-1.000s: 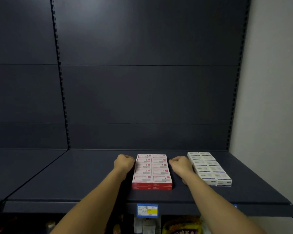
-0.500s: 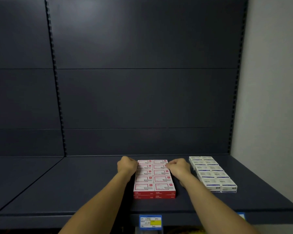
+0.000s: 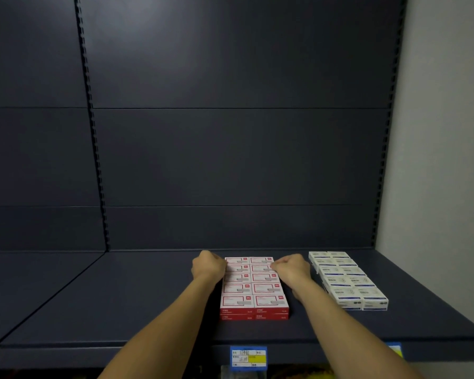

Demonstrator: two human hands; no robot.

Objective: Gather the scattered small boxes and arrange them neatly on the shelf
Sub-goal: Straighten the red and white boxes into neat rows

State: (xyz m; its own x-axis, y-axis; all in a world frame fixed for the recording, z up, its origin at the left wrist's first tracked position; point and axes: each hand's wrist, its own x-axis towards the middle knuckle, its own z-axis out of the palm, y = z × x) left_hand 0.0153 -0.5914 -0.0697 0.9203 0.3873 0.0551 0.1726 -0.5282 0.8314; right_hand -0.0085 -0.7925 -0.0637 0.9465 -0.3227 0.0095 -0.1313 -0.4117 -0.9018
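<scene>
Head view, left to right. Dark shelf (image 3: 121, 305), bare on its left half, with slotted uprights and back panels behind. Left hand (image 3: 208, 265) with fingers curled, knuckles pressed to the far left side of the red boxes (image 3: 253, 287); whether it holds anything, cannot tell. Red boxes laid two across and five deep, two layers high, mid-shelf, edges flush. Right hand (image 3: 292, 268) likewise curled, against the far right side of the same block, its fingertips touching the second row from the back; grip or mere push, cannot tell. Just right of that forearm, well squared, white boxes (image 3: 348, 280) in a matching two-by-five block, near the wall (image 3: 443, 160). Price tag (image 3: 248, 356) on the shelf lip below the red block.

Since a second ago: both hands moved from about mid-block toward the far rows, squeezing inward; block unchanged in place, far rows looking tighter. Camera tipped slightly upward, so less of the lower shelf visible.

Judged: final squaring of the red block, task close to done; no stray boxes in sight. Probably only a last nudge of the back row and withdrawal left.
</scene>
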